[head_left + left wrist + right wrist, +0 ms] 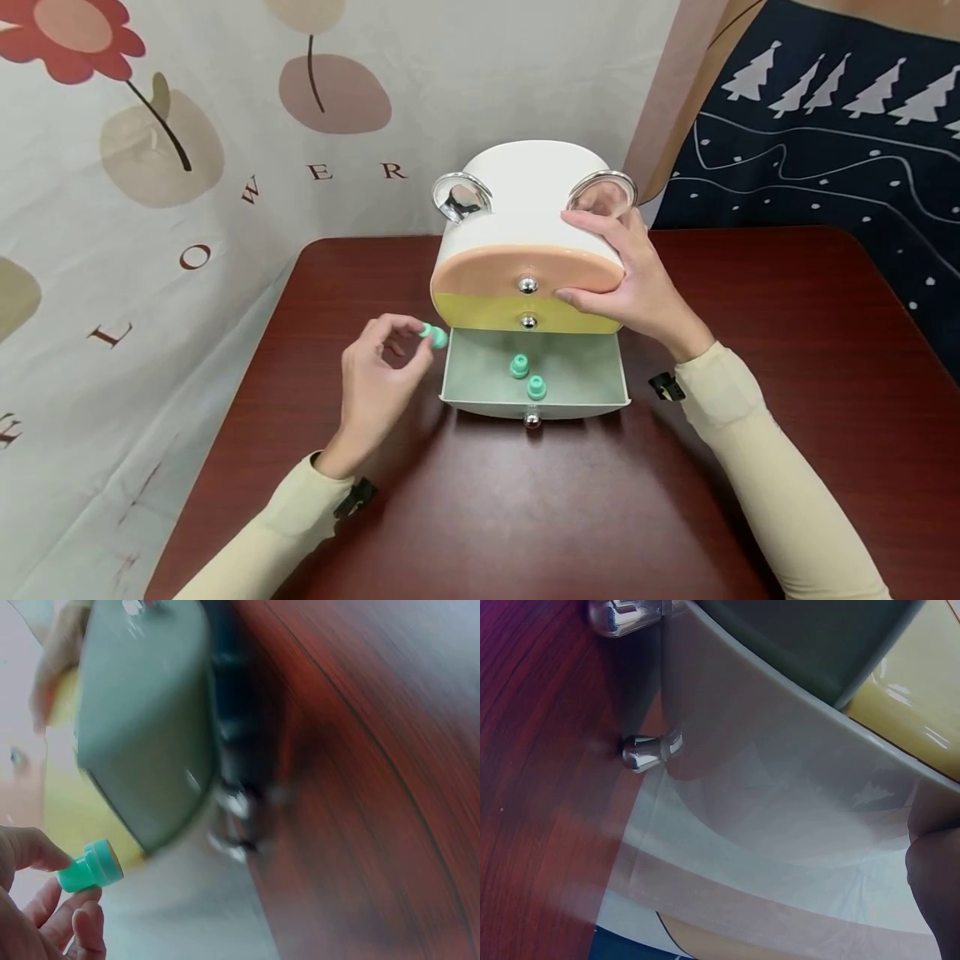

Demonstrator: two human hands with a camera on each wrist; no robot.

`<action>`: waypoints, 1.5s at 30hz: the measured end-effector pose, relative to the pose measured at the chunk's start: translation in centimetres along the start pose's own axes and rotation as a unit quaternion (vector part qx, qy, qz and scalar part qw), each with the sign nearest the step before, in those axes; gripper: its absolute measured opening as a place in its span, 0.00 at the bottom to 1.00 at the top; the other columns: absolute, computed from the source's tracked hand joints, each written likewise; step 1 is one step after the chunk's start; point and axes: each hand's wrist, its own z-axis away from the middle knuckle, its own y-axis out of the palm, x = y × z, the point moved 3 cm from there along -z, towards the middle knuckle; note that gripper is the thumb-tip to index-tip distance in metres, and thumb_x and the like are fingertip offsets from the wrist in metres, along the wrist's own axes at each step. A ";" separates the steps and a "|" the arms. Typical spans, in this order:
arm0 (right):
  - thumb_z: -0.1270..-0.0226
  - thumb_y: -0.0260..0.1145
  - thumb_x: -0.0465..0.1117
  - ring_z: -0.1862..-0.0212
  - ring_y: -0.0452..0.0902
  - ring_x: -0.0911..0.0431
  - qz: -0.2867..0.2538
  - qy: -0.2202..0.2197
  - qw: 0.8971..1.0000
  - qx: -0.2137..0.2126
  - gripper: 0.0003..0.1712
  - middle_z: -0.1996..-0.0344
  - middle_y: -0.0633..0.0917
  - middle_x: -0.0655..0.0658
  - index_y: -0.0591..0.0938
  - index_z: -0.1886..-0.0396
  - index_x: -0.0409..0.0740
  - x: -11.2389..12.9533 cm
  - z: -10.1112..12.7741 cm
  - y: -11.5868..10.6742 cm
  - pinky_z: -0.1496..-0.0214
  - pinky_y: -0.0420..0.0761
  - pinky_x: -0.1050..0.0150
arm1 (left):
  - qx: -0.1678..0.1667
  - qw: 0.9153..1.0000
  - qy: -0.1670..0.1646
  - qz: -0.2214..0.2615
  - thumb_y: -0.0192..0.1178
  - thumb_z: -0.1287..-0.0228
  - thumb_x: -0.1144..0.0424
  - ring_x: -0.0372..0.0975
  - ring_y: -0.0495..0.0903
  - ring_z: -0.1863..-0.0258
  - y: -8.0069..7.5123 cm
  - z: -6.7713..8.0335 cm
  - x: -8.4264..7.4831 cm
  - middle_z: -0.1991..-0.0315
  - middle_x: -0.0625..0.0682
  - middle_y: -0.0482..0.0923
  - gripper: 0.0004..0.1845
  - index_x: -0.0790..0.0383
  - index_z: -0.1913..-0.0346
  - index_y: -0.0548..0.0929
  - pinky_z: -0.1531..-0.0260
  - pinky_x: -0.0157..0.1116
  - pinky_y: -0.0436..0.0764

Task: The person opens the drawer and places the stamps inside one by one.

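Observation:
A small white drawer cabinet (525, 196) stands on the dark red table (787, 333), with a pink top drawer (480, 279), a yellow middle drawer (480, 315) and a grey-green bottom drawer (600, 375) pulled out. Two small green pieces (519, 366) (536, 387) lie inside the pulled-out drawer. My left hand (375, 383) pinches a third green piece (433, 335) (91, 866) just left of that drawer. My right hand (626, 279) grips the cabinet's right side, fingers over the top and thumb on the pink drawer front.
The cabinet has two clear curved handles (459, 196) (602, 190) on top and round metal knobs (532, 419) on the drawers. A flower-print cloth (150, 208) hangs behind and to the left, and a dark blue tree-print cloth (825, 125) at the right.

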 end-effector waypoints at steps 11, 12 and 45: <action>0.50 0.89 0.38 0.37 0.65 0.57 -0.003 -0.001 1.000 -0.004 0.48 0.36 0.78 0.41 0.82 0.26 0.51 -0.2 -0.2 -0.1 0.43 0.70 0.51 | 0.084 0.995 0.049 0.004 0.77 0.36 0.68 0.44 0.79 0.69 4.8 0.2 -4.0 0.64 0.52 0.86 0.07 0.59 0.58 0.91 0.70 0.38 0.76; 0.50 0.89 0.38 0.37 0.65 0.56 -0.003 -0.004 1.000 -0.004 0.48 0.35 0.78 0.41 0.82 0.26 0.51 -0.2 -0.3 -0.1 0.43 0.70 0.50 | 0.093 0.994 0.050 0.003 0.77 0.36 0.68 0.43 0.79 0.69 5.1 0.2 -4.1 0.63 0.52 0.87 0.07 0.59 0.58 0.91 0.70 0.39 0.77; 0.50 0.89 0.39 0.40 0.65 0.55 -0.003 -0.016 1.000 0.003 0.48 0.36 0.80 0.41 0.82 0.25 0.50 0.2 0.0 0.1 0.43 0.68 0.50 | 0.301 0.946 0.006 -0.121 0.77 0.35 0.69 0.32 0.82 0.72 11.5 -0.9 -4.5 0.71 0.40 0.87 0.03 0.57 0.64 0.94 0.67 0.35 0.81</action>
